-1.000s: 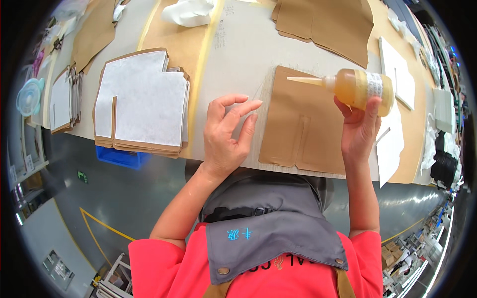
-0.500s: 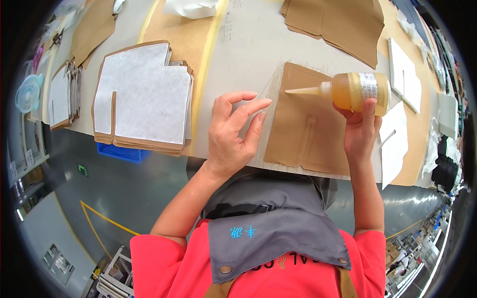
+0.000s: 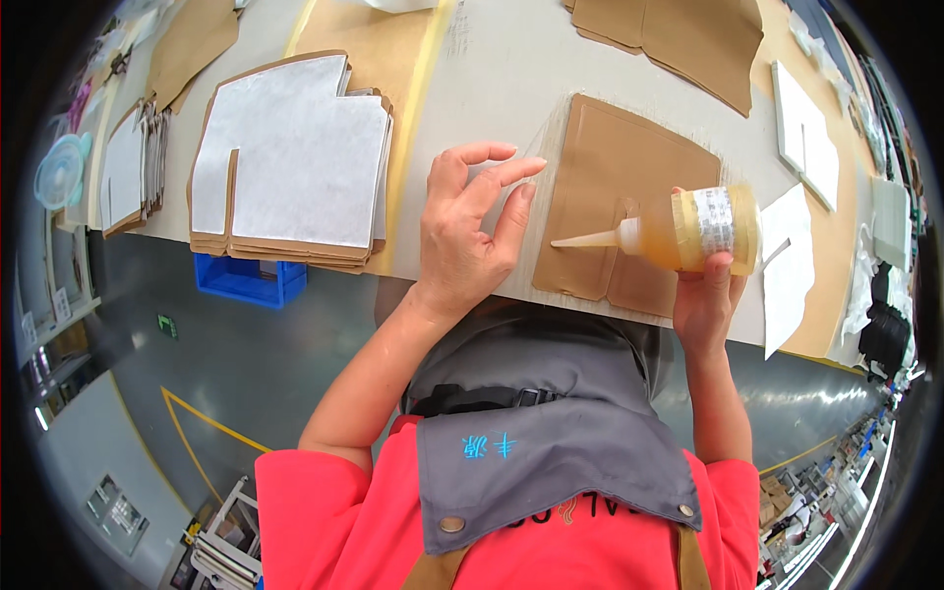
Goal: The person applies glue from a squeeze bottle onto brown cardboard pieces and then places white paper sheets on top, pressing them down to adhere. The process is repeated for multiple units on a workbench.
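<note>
I see the brown cut piece [image 3: 629,177] lying flat on the pale worktable [image 3: 492,88], near its front edge. My right hand [image 3: 708,300] is wrapped around an amber glue bottle [image 3: 693,231] held sideways, its nozzle pointing toward nine o'clock with the tip over the piece's lower left part. My left hand [image 3: 467,231] rests at the piece's nine o'clock edge, fingers loosely spread and the fingertips on its border. At ten o'clock from that hand sits a stack of white-faced cut panels [image 3: 290,162] on a tan sheet. More brown pieces [image 3: 678,34] lie at twelve o'clock, white pieces [image 3: 801,118] toward two. Under the table's edge a blue bin [image 3: 246,280] shows against grey floor [image 3: 197,393] with yellow lines.
</note>
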Available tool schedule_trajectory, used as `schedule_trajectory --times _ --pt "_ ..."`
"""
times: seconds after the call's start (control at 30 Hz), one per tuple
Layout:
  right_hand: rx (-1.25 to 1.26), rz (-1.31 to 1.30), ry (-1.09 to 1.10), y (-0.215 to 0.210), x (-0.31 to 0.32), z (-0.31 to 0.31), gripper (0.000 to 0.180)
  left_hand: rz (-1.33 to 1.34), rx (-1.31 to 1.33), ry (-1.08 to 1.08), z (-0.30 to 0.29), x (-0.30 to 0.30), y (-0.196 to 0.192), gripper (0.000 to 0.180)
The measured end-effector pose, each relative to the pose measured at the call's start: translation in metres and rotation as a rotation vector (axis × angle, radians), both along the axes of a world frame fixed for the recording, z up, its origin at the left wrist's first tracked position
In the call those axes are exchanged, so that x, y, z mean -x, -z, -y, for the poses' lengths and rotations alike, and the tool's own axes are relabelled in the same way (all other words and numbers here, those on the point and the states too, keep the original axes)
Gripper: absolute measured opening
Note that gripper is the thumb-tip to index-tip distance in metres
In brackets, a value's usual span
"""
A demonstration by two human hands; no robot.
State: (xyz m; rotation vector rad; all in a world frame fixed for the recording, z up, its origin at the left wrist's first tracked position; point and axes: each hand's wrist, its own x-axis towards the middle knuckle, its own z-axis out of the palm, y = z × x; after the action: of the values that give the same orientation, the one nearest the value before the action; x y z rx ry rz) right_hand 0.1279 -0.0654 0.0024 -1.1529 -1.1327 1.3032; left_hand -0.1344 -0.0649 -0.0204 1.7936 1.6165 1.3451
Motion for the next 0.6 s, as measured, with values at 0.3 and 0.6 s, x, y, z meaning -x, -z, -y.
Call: schedule_trajectory --times 0.3,0.6 --pt "-0.091 0.196 -0.065 0.001 -0.006 0.026 0.108 0.004 -0.014 -0.008 0.001 -0.002 0.001 0.023" --pt "-0.008 0.069 0.138 -0.001 -0.048 0.050 0.109 0.004 -0.002 -0.013 0.000 -0.001 0.002 0.022"
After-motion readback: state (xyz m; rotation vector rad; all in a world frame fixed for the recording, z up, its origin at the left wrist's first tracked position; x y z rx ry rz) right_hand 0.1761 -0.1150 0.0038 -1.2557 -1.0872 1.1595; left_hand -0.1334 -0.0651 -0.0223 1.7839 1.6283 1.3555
